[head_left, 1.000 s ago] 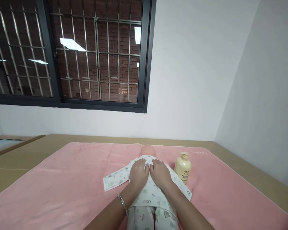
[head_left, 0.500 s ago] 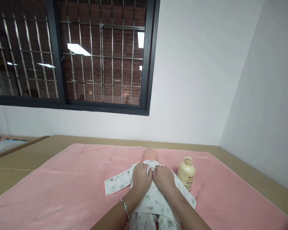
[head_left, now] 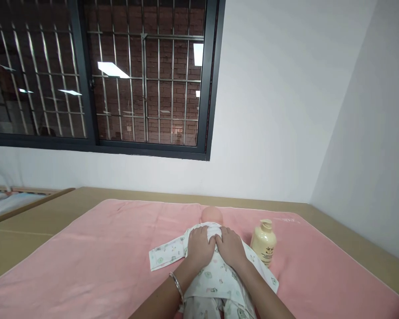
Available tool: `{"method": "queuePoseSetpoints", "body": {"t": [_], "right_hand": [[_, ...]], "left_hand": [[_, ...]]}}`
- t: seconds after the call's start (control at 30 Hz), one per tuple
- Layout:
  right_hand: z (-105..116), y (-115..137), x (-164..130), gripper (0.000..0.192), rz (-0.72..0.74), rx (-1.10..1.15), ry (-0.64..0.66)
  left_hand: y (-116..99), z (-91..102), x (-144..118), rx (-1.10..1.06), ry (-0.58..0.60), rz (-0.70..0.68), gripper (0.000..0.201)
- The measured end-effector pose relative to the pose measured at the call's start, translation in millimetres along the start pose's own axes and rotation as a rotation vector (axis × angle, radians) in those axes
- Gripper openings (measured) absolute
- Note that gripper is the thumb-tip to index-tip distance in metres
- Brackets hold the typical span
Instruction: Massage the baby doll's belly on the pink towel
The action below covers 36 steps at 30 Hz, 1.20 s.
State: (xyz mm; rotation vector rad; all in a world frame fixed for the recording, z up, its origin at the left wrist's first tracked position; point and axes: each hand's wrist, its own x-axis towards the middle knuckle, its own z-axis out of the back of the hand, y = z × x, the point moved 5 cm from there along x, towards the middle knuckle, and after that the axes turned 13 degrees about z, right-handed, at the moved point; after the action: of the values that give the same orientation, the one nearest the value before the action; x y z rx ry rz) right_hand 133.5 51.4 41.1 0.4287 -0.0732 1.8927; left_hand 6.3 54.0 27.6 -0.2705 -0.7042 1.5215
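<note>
A doll in a printed white suit lay face up on a pink towel spread over the desk. The left hand and right hand rested flat and side by side on its chest, fingers spread loosely, gripping nothing. A cream pump bottle stood upright just beside the doll's sleeve, to the right. A barred window filled the wall behind.

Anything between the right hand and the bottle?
In the head view, only the doll's right sleeve on the pink blanket lies between the right hand and the bottle.
</note>
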Motion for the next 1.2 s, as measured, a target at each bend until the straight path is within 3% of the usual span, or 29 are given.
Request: {"method": "queuePoseSetpoints", "body": {"t": [0.3, 0.57, 0.77, 1.03, 1.2], "right_hand": [[1, 4, -5, 0.031, 0.013, -0.052, -0.043], [8, 14, -11, 0.032, 0.006, -0.087, -0.041], [10, 23, -19, 0.033, -0.070, -0.159, -0.057], [0, -1, -4, 0.040, 0.061, 0.016, -0.006], [8, 15, -8, 0.039, 0.083, -0.027, -0.009]], "left_hand": [[-1, 1.6, -2, -0.010, -0.097, -0.013, 0.036], [3, 0.3, -3, -0.017, -0.113, -0.015, 0.039], [5, -1.8, -7, 0.028, -0.144, 0.004, 0.041], [5, -6.9, 0, 0.023, -0.114, -0.076, 0.045], [5, -1.2, -6, -0.017, -0.157, -0.096, 0.038]]}}
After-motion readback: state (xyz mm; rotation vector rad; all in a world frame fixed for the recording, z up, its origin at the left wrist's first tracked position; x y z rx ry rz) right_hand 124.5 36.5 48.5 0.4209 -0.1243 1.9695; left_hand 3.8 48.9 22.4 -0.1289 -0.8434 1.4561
